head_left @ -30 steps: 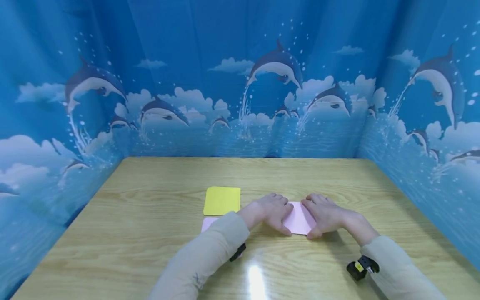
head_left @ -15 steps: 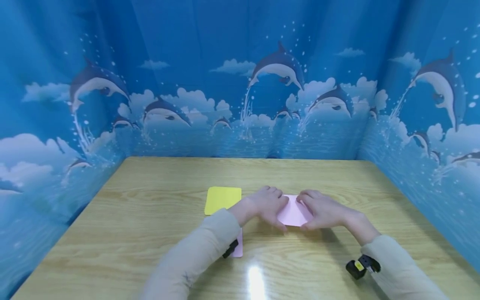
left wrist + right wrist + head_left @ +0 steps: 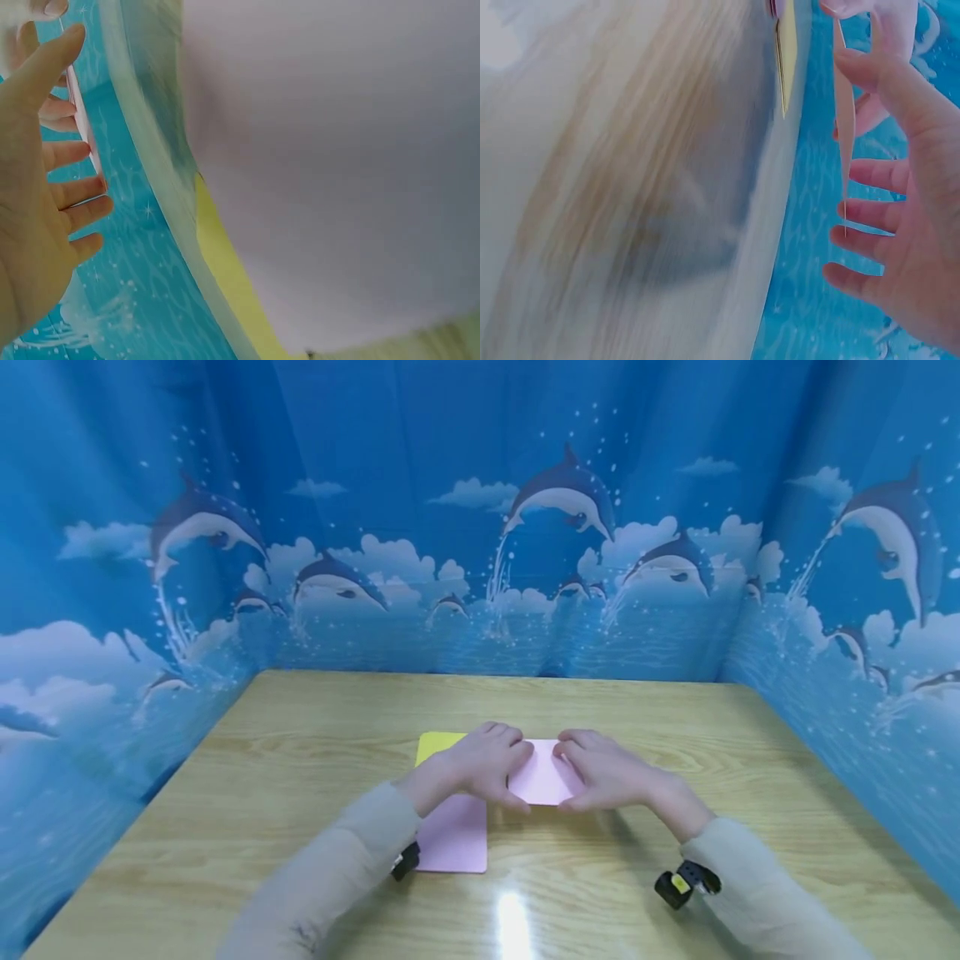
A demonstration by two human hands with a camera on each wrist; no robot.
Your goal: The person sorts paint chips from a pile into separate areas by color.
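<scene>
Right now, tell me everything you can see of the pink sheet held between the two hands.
The pink sheet is a thin, pale pink piece that looks like paper or card, plain and unmarked. It is lifted off the wooden table, as the wrist views show it edge-on between the fingers. The left hand holds its left side and the right hand its right side, covering both edges. Whether it is folded cannot be told.

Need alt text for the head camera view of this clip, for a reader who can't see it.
Two hands, left hand and right hand, hold a small pink sheet between them by its side edges, above a wooden table. A larger pink sheet and a yellow sheet lie under the left forearm; a blue dolphin-print curtain surrounds the table.
</scene>
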